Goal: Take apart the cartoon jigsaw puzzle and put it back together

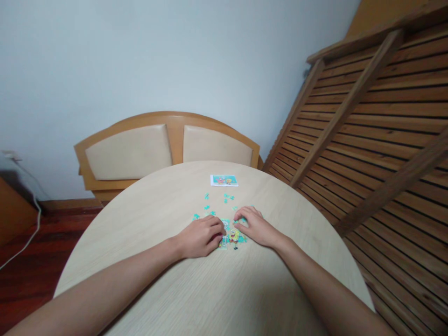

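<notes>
A partly joined jigsaw puzzle (234, 237) lies flat on the table, showing a yellow cartoon figure on teal. My left hand (203, 235) rests over its left side, fingers curled together and tips hidden, so what they grip cannot be made out. At the upper right of the puzzle, my right hand (258, 227) has its thumb and index finger bent around a small teal puzzle piece (235, 221). More loose teal pieces (227, 196) are scattered beyond both hands, and some lie partly under the right hand.
Farther back on the round table (147, 200) lies a picture card (224, 180) with two cartoon figures. A wooden headboard with pale panels (129, 151) stands behind the table against the wall. Wooden slats (367, 126) lean at the right. A white cable (38, 219) hangs at the left.
</notes>
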The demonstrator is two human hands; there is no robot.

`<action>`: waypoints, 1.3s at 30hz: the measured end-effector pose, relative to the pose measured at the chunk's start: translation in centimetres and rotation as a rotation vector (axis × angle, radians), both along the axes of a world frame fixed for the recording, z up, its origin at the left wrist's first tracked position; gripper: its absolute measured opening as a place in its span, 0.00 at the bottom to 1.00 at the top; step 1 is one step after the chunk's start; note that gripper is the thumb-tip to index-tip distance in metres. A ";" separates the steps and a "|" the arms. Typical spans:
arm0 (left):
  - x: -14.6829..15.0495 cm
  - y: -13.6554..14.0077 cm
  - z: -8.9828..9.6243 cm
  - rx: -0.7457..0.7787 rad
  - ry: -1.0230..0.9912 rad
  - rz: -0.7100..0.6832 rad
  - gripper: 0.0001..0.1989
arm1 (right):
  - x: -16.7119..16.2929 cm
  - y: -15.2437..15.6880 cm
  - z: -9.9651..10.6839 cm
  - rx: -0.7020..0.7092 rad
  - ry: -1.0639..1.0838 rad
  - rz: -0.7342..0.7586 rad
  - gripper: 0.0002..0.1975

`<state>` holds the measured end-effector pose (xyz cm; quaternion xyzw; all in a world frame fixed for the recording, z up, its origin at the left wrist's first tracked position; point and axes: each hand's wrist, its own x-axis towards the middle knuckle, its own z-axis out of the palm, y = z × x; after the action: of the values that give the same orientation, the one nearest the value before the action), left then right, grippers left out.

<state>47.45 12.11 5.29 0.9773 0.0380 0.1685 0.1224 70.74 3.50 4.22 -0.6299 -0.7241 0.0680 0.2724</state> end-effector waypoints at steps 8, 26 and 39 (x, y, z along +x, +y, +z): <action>0.0 0.4 0.0 -0.025 -0.001 -0.001 0.10 | -1.1 -0.1 1.3 0.001 0.150 0.007 0.03; 0.1 0.6 0.4 -0.073 0.025 -0.001 0.08 | -2.4 0.0 1.0 -0.085 0.247 0.029 0.04; 0.1 0.5 0.6 -0.069 0.022 -0.008 0.08 | -2.5 -0.1 1.2 -0.080 0.197 0.030 0.04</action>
<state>47.51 12.65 5.88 0.9744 0.0413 0.1559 0.1564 68.21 3.36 5.47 -0.6197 -0.6998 0.1627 0.3158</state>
